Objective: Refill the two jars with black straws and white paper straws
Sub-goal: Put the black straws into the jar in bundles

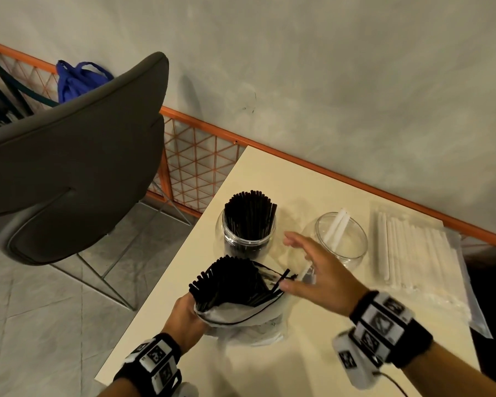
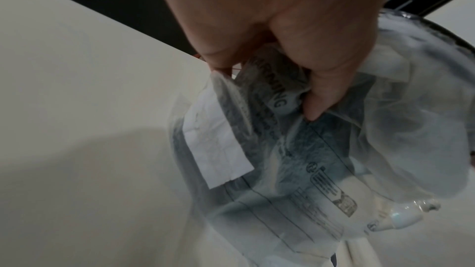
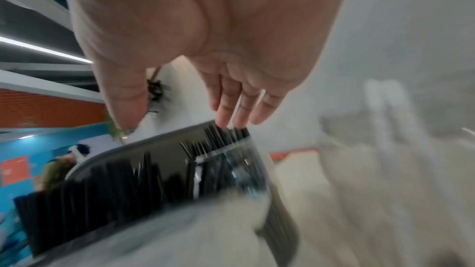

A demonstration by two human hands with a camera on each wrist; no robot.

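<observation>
while left hand (image 1: 184,313) grips bag (image 1: 241,319), right hand (image 1: 315,270) hovers open.

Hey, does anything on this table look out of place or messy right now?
A few black straws splay sideways out of the open plastic bag that the left hand grips, instead of standing bundled with the rest. Nothing is spilled on the table.

jars (image 1: 340,239): clear, glossy
bag (image 2: 295,170): thin, crinkled clear plastic
counter (image 1: 269,368): smooth, matt cream
chair (image 1: 69,156): matt grey
</observation>
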